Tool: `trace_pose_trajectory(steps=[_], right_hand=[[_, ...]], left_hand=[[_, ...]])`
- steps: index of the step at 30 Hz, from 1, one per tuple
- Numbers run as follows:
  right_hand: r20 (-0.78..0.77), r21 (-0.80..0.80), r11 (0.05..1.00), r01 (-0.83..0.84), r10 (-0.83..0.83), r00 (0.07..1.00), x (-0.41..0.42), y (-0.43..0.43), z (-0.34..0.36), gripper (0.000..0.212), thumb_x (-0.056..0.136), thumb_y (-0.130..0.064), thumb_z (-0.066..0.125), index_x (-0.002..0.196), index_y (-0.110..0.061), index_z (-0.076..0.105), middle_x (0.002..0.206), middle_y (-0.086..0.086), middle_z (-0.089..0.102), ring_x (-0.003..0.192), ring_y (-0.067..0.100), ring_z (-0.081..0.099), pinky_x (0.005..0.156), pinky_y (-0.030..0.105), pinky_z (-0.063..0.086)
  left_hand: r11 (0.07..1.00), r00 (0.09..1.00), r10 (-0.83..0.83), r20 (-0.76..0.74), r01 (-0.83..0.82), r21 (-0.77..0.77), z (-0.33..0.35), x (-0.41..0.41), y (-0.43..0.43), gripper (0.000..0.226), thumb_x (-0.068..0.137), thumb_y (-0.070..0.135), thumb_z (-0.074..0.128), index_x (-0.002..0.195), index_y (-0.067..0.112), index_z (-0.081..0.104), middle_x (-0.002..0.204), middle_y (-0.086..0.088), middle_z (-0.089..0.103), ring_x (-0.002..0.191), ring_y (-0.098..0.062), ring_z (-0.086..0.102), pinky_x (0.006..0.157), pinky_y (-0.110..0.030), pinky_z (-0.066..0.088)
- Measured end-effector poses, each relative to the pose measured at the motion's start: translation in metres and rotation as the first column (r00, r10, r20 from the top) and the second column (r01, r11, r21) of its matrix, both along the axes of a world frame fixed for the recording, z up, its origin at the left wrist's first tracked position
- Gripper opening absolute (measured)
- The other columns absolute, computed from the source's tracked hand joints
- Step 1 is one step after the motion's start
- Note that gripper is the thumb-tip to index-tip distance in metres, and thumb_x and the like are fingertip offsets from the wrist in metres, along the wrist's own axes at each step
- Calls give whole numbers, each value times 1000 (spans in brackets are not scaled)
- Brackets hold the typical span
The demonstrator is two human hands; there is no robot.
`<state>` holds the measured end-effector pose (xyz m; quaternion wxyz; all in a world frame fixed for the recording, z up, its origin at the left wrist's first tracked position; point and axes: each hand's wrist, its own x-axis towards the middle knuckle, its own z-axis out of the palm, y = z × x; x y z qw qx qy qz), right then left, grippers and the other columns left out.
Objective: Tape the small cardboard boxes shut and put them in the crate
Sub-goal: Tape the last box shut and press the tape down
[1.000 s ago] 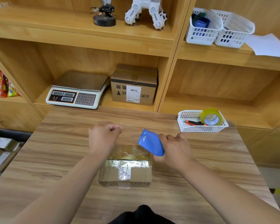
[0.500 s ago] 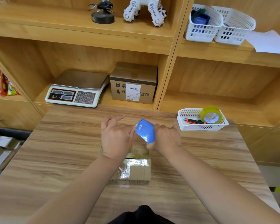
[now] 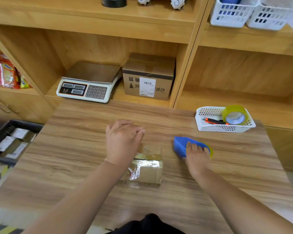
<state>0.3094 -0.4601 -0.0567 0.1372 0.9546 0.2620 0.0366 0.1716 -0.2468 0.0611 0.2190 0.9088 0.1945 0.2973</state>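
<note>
left fingers (image 3: 139, 131) bunched together, thumb tucked alongside, bent down at the far edge of the small cardboard box (image 3: 147, 171); can't tell if they grip or just press. left hand (image 3: 123, 142) covers the box's far-left top

right fingers (image 3: 194, 146) curled over the blue tape dispenser (image 3: 180, 146), right hand (image 3: 197, 157) holding it down on the table (image 3: 74, 149), just right of the box, not touching it

box sits near-centre on the table, clear tape across the top and down the near face

handling, my read: light, stiff corrugated board, won't crush under a normal grip. tape is glossy and probably slick, so take it by the bare left and right side faces, not the taped top

hard to see:
- box's far side and far-left corner are under the left hand, so can't confirm the seam is fully closed
- right thumb hidden
- crate (image 3: 24, 123) left of the table and lower, blurred and cut by the frame edge; labelled boxes inside, count unclear
</note>
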Motion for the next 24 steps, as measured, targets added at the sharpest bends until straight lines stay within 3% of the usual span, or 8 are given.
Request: trace_pose_trajectory(steps=[7, 10, 12, 13, 15, 18, 21, 24], right_hand=[[-20, 124, 990, -72, 75, 997, -10, -28, -27, 67, 34, -2, 89, 98, 6, 69, 62, 14, 62, 51, 32, 60, 68, 43, 58], [-86, 141, 988, -58, 71, 994, -9, -24, -20, 57, 50, -25, 90, 96, 0, 68, 73, 13, 65, 64, 33, 63, 78, 43, 55], [-182, 332, 942, 44, 18, 983, -9, -8, -3, 69, 63, -44, 83, 114, -3, 62, 99, 12, 64, 90, 33, 62, 86, 41, 48], [-302, 460, 875, 148, -3, 953, -11, 4, 9, 71, 72, -45, 77, 128, -7, 54, 116, 8, 59, 109, 29, 56, 93, 38, 43], [-592, 694, 584, 421, 129, 796, -14, 31, 35, 68, 81, -32, 73, 139, -17, 41, 132, -4, 47, 128, 16, 41, 100, 26, 32], [-707, 682, 293, 671, 502, 499, -14, 66, 68, 70, 83, -3, 69, 142, -20, 36, 141, -8, 45, 135, 8, 34, 95, 13, 31], [-720, 605, 360, 710, 629, 294, -17, 82, 86, 75, 84, 5, 63, 145, -23, 30, 144, -12, 41, 118, -6, 46, 81, 11, 40], [-724, 613, 342, 712, 605, 332, -23, 91, 84, 56, 80, 1, 69, 127, -22, 50, 124, -6, 63, 95, 0, 63, 84, 22, 45]], left_hand=[[1000, 999, 9, 44, -9, 2, -4, -4, 4, 22, 78, 38, 58, 74, 25, 76, 71, 13, 70, 93, -17, 64, 80, -25, 25], [1000, 998, 0, 59, 1, -27, -7, -5, 5, 24, 78, 40, 59, 77, 23, 77, 74, 12, 70, 96, -15, 61, 83, -26, 27], [998, 997, 0, 77, 5, -64, -7, -6, 4, 25, 77, 42, 60, 78, 23, 77, 75, 13, 69, 98, -11, 57, 84, -24, 25], [996, 996, 3, 87, 4, -84, -6, -6, 4, 23, 77, 41, 62, 79, 24, 77, 75, 15, 68, 99, -7, 54, 84, -23, 24], [993, 995, 14, 99, -2, -119, -5, -6, 3, 19, 76, 40, 65, 79, 25, 77, 76, 19, 66, 99, -2, 51, 84, -22, 23], [990, 995, 16, 99, -2, -142, -3, -7, 4, 23, 76, 43, 62, 81, 26, 77, 76, 19, 66, 100, -1, 50, 85, -23, 24], [984, 994, 34, 100, -16, -176, 1, -8, 4, 15, 75, 33, 71, 82, 23, 77, 78, 23, 62, 98, 2, 47, 88, -28, 26], [973, 991, 75, 115, -48, -225, 5, -10, 4, 8, 74, 17, 79, 81, 19, 77, 81, 35, 49, 95, 10, 40, 89, -32, 27]])
